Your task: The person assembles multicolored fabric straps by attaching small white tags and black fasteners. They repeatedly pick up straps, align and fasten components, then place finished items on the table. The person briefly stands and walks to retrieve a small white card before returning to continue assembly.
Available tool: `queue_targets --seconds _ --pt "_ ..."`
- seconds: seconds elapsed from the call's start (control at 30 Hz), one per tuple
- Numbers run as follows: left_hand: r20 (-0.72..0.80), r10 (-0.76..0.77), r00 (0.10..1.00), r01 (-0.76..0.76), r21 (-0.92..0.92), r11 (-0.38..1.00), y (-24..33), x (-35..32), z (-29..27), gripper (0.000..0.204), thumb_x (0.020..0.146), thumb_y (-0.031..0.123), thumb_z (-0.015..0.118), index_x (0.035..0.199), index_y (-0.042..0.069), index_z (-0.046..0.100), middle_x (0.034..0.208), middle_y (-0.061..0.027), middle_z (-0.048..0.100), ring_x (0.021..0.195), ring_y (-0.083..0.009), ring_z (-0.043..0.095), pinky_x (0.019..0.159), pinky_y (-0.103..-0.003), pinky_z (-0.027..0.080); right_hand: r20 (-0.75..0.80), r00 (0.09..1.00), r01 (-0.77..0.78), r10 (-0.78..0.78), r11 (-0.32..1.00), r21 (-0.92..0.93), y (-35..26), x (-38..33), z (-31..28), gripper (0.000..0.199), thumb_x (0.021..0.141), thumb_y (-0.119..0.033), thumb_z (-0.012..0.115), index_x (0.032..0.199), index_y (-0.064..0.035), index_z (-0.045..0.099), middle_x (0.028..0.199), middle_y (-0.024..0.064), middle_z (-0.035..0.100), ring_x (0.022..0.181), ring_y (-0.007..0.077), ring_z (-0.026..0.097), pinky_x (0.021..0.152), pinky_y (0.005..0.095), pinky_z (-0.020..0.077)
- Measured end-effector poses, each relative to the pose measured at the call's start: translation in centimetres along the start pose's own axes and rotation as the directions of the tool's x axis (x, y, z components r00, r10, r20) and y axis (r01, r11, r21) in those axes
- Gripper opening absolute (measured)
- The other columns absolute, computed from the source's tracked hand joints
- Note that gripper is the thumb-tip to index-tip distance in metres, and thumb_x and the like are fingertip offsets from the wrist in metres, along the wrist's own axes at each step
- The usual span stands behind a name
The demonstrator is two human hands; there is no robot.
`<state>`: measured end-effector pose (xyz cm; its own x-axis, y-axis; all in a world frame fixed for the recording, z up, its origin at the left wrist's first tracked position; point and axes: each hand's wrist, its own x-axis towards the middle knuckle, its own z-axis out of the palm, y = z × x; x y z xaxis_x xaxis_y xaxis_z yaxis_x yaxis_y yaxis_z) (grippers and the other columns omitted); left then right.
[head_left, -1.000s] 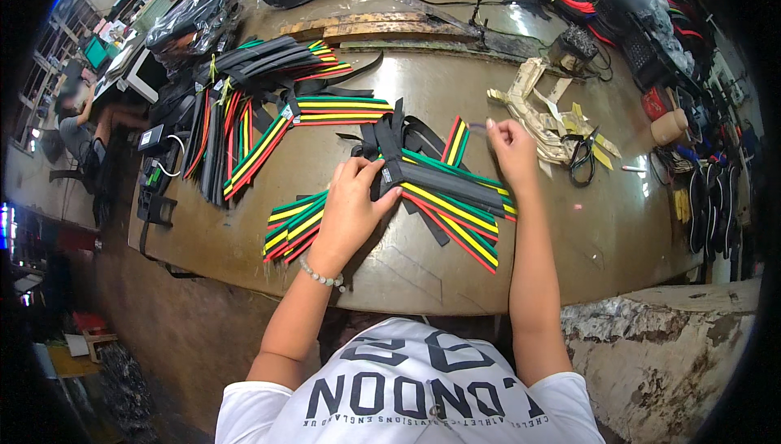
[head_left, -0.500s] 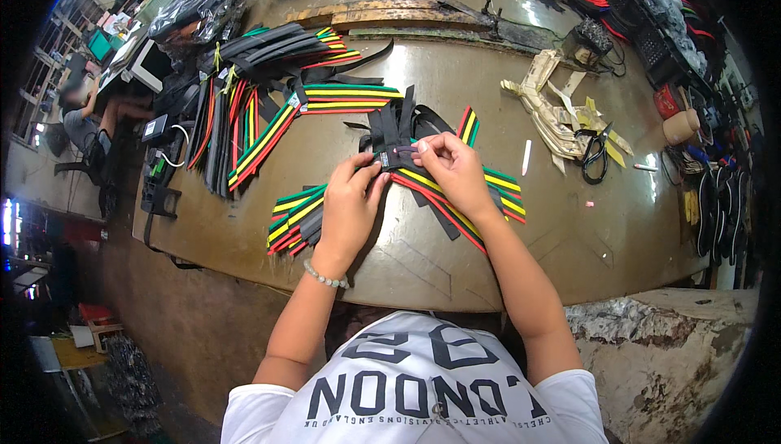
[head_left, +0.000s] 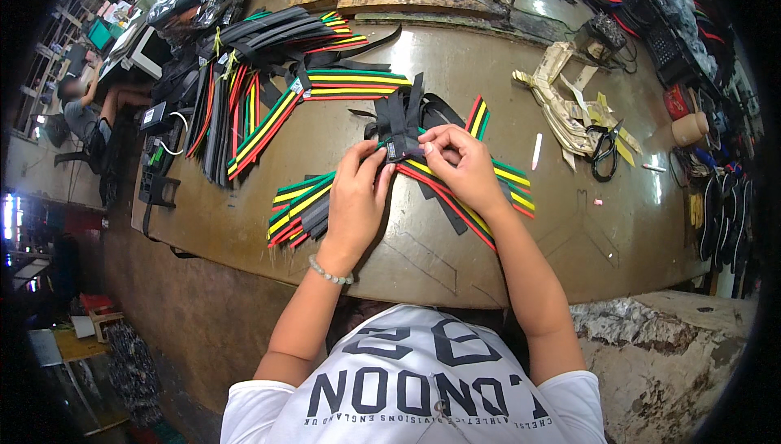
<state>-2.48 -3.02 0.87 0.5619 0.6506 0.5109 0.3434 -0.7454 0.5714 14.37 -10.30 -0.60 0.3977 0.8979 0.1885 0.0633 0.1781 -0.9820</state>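
Left hand (head_left: 355, 190) and right hand (head_left: 464, 169) meet at the strap bundle (head_left: 399, 122) on the counter (head_left: 423, 277)
The left touches it, probably as a steady, though pressing or gripping cannot be told; the right pinches a thin dark strip (head_left: 413, 153) against it; a striped pile (head_left: 264, 135) crowds the far left, while scissors (head_left: 604, 155) lie well apart, beside pale pieces (head_left: 560, 114)

Left hand (head_left: 355, 190) curls (loosely) — right hand (head_left: 464, 167) pinches.
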Motion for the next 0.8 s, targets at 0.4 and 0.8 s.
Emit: queue_targets --seconds 0.4,0.8 --pt "-0.118 -0.487 0.866 0.341 -0.573 0.745 -3.5 1.7 -2.5 0.013 0.100 0.014 0.048 0.108 0.005 0.052 0.084 -0.0030 0.059 0.072 -0.0075 0.054 0.063 -0.022 0.046 -0.163 0.982 -0.085 0.091 0.995 0.044 -0.1 0.4 1.1 0.020 0.096 -0.016 0.058 0.090 0.0026 0.053 0.084 0.0075 0.064 0.081 0.0100 0.064 0.073 0.0232 0.0544" --pt "0.135 -0.050 0.990 0.041 0.075 0.996 0.2 1.7 -3.4 0.046 0.076 0.022 0.076 0.114 0.001 0.061 0.108 -0.0160 0.058 0.102 -0.0327 0.054 0.092 -0.042 0.042 -0.176 0.973 -0.137 0.147 0.988 0.069 -0.2 0.3 1.1 0.020 0.098 -0.018 0.054 0.091 0.0003 0.053 0.091 0.0097 0.066 0.079 0.0111 0.063 0.075 0.0250 0.0531"
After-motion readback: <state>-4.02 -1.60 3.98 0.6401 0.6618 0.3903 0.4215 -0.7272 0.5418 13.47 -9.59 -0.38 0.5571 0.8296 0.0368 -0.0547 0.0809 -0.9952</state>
